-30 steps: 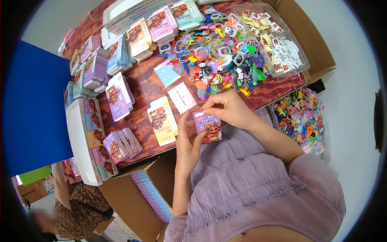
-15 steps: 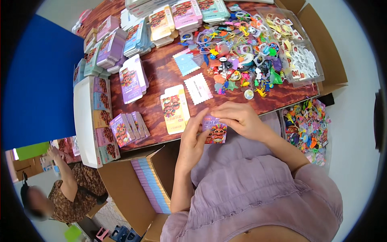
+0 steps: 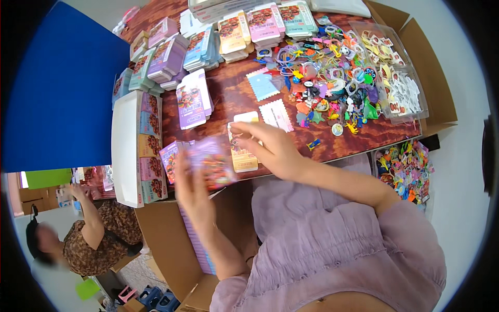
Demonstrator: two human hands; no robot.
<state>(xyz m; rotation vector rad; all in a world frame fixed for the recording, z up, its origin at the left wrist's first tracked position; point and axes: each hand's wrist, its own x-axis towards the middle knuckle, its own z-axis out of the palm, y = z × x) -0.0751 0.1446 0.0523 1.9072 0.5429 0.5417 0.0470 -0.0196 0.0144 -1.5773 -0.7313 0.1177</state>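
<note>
My left hand (image 3: 195, 195) is closed on a small purple printed box (image 3: 215, 166), which is smeared by motion. The box is over the table's near edge, close to a row of similar small purple boxes (image 3: 169, 158) standing at the left. With fingers apart and nothing in them, my right hand (image 3: 273, 148) hovers over a flat yellow carton (image 3: 244, 162) and hides part of it. Beyond that hand lie a white wavy-edged card (image 3: 276, 115) and a light blue one (image 3: 264, 86). A small blue and yellow toy (image 3: 313, 144) lies to its right.
Stacks of flat cartons (image 3: 234, 34) line the back, with purple cartons (image 3: 192, 101) nearer. A heap of small toys (image 3: 332, 78) and a clear tray (image 3: 421, 112) of stickers fill the right. An open cardboard box (image 3: 166, 244) stands below; a co-worker (image 3: 88, 239) is at far left.
My left hand has carried the purple box left, away from my right hand. My right hand has let go and opened over the yellow carton. The blue and yellow toy has come into sight.
</note>
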